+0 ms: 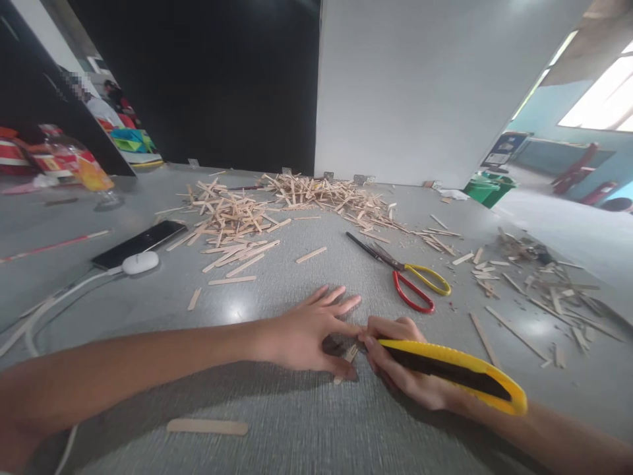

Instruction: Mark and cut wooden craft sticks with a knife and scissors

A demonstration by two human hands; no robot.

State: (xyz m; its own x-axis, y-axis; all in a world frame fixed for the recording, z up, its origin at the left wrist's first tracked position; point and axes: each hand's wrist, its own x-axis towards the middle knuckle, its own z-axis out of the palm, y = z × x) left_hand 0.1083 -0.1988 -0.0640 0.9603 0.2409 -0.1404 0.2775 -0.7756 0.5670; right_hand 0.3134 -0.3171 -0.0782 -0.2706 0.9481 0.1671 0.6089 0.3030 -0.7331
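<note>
Low at the middle of the view, the left hand [306, 333] lies spread on the surface [297, 439], three fingers fanned out, the forefinger and thumb reaching around a short, flat wooden stick [352, 354]. The thumb rests at the stick's lower end, and a dark angular mark shows on the pale wood. Whether that hand presses hard cannot be told. The right hand [403, 369] is curled firmly about a yellow-and-black cutter [459, 373], its long, rounded handle ridged along the edge and running back over the wrist; the working tip is hidden by the fingers, close to the stick.

Nearer the wearer lies a smooth, round-ended stick [208, 427]. Beyond the hands rest metal scissors [396, 266], blades slightly parted, with one red and one yellow loop. To the right are scattered thin splinters and offcuts [556, 303]. Farther off, two loose, bristling heaps of wooden strips, a left heap [232, 214] and a back heap [329, 196], lie before matte black and pale grey panels. At left are a glossy phone [143, 241], a smooth white case [141, 263] on a cable and a clear plastic bottle [91, 173].
</note>
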